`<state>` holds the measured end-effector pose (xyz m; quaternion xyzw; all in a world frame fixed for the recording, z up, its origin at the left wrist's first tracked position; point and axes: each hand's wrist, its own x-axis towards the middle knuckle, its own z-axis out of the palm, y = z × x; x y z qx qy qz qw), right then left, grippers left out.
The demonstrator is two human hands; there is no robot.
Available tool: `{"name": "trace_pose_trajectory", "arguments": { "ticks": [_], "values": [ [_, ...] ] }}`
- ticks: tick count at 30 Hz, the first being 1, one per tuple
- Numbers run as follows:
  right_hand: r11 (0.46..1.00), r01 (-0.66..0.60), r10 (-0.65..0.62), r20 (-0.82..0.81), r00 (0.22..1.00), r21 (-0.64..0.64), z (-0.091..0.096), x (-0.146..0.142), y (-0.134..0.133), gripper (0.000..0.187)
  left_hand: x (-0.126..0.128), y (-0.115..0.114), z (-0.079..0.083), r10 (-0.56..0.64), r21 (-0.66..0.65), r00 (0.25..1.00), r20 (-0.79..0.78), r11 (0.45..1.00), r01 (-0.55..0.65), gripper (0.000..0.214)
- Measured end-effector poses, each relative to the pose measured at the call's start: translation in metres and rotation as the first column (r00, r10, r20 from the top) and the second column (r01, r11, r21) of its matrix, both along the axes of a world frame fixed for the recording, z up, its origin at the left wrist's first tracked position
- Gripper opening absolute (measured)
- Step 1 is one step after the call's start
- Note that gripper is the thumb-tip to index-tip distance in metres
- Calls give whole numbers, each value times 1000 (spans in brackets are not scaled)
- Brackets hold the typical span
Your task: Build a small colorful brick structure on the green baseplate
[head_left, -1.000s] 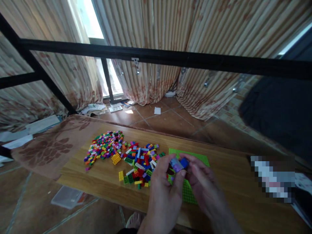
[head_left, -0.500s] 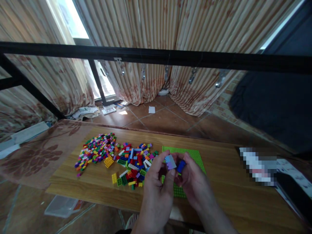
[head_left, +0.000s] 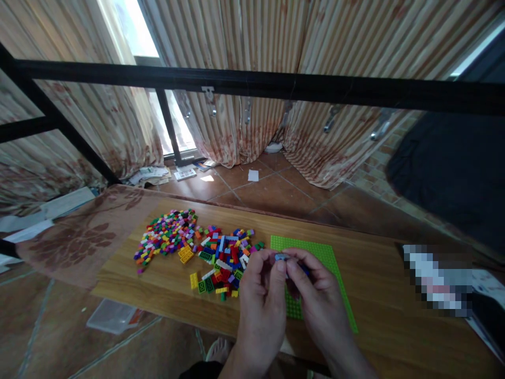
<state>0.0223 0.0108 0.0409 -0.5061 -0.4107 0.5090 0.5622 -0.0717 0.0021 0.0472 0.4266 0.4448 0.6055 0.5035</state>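
Two toy bricks, mostly hidden: light-blue brick (head_left: 281, 257) clamped in left hand's (head_left: 261, 292) grip, dark-blue brick (head_left: 305, 269) in right's (head_left: 322, 295), above green baseplate (head_left: 290, 241). Probably light, stiff; pinch side walls. Brick heap (head_left: 225, 257) left on tabletop (head_left: 394, 295).

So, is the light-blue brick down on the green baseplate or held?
Held: the left hand grips the light-blue brick, which peeks out beside its thumb, over the green baseplate.

light-blue brick (head_left: 281, 257) | dark-blue brick (head_left: 305, 269) | both mostly hidden between fingers (head_left: 256, 266)
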Motion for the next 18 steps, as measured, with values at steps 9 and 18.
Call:
{"name": "trace_pose_trajectory", "arguments": {
  "ticks": [9,18],
  "values": [
    [984,159,-167,112,980,77,-2,-21,-12,25,7,-5,-5,72,-23,995,-73,997,-74,16],
    [978,165,-204,-394,896,-129,-2,-29,0,25,9,-2,0,142,-121,982,127,985,-126,22]
  ]
}}
